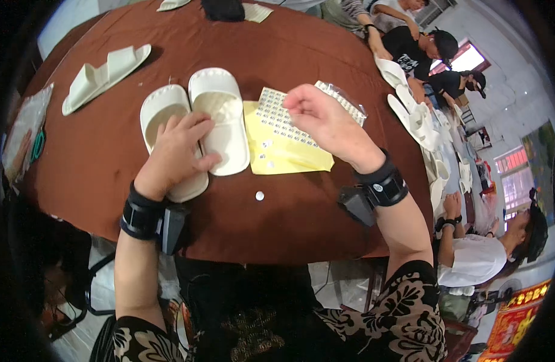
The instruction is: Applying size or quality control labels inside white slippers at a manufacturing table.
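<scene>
A round brown tabletop [108,151] fills a bright workroom, with other people seated beyond its right edge. The left hand [176,152] lies flat, fingers spread, pressing on a pair of white slippers [196,114] directly beneath it. To its right lies a yellow sticker sheet [283,148]; the right hand [322,117] hovers over it, fingertips pinched, wrist bent; whether they hold a sticker, I cannot tell.

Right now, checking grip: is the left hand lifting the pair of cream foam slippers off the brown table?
No: the left hand rests on the slippers, lying flat on the table.
</scene>
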The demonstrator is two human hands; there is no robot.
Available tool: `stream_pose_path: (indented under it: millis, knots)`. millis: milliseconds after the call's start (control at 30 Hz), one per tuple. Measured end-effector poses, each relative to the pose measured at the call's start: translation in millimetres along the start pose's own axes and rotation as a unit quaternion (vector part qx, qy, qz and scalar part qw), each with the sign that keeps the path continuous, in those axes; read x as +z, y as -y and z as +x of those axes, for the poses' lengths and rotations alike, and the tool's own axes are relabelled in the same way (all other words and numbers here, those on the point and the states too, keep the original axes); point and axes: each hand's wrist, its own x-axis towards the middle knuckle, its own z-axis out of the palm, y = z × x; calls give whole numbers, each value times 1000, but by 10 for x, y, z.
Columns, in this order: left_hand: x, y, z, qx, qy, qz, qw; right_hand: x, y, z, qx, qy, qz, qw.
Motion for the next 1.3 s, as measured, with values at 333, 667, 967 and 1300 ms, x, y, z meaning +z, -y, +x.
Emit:
stream_pose_path:
  millis: [333,667,967,1300]
  knots:
    - [93,39,-111,16,-37,5,999,248,-484,-268,90,57,-72,992]
    - [69,64,-85,11,-23,-2,1000,322,-453,-280,-21,11,-230,973]
    - [71,73,-86,18,-27,-8,999,263,-488,-255,35,-7,-128,991]
    - [47,96,-85,11,3,-9,1000,391,-246,-237,-45,19,-131,990]
